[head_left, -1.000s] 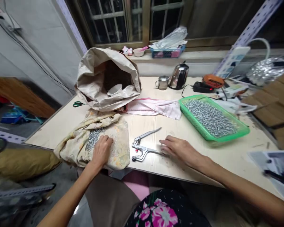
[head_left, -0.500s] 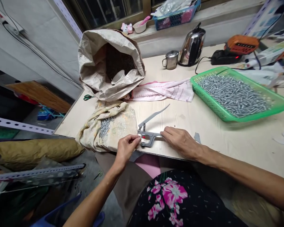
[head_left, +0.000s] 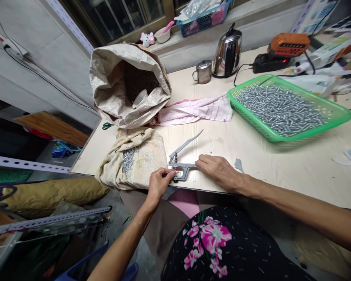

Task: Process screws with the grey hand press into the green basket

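Landmark: green perforated basket (head_left: 310, 133) on the pale wood-grain table (head_left: 218, 146), heaped with small silver metal pins (head_left: 283, 111).

Spring-loaded hand pliers (head_left: 188, 170) — left of the basket and nearer the person, by the table's front edge. Upper handle (head_left: 186, 145) raised at a slant, spring (head_left: 176, 157) exposed; a red part (head_left: 176, 169) shows at the head.

Right hand (head_left: 218, 168): fingers closed round the lower handle's end. Left hand (head_left: 160, 181): thumb and fingertips drawn together at the pliers' head; cannot tell whether they pinch a small piece or the tool itself.

Farther left of the basket, beyond the pliers: rumpled floral cloth (head_left: 150, 168), a small pile of similar pins (head_left: 130, 160) on it. Just left of basket: pink-and-white towel (head_left: 197, 110). Left of that, an open woven sack (head_left: 109, 91) with a white bowl (head_left: 140, 98) in its mouth. Behind the basket: lidded metal mug (head_left: 204, 73) and steel kettle (head_left: 226, 52) toward the left, orange battery (head_left: 288, 43) on a black charger (head_left: 265, 64) — red light lit.
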`<state>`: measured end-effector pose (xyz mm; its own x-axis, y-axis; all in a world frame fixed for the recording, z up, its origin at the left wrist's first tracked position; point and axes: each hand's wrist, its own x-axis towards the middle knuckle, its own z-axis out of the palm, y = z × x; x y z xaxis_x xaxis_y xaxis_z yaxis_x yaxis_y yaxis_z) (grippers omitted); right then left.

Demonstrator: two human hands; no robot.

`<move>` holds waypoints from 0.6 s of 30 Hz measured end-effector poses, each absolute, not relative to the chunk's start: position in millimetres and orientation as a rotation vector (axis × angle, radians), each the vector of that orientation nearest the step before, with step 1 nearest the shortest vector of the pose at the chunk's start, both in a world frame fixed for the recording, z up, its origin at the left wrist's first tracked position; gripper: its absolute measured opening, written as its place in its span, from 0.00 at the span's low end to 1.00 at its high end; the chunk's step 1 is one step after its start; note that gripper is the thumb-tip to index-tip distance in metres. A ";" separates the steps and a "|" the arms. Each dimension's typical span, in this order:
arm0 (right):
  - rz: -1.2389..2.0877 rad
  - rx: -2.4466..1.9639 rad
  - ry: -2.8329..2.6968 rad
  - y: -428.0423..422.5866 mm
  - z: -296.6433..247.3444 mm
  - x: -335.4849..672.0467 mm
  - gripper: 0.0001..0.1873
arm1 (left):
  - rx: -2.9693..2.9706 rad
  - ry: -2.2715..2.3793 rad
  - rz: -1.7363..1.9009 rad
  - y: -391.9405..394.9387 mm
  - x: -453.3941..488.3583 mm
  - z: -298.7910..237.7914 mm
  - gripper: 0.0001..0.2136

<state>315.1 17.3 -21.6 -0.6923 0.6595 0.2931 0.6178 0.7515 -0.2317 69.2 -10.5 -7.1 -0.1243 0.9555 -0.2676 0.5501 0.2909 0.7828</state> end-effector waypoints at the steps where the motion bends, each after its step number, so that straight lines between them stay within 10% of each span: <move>1: 0.183 -0.991 -2.593 18.2 -23.7 314.9 0.13 | 1.377 1.794 0.614 -9.7 68.5 -7.3 0.17; 18: 0.175 -0.972 -2.589 18.7 -35.5 316.0 0.13 | 1.323 1.612 0.314 5.6 66.3 4.9 0.17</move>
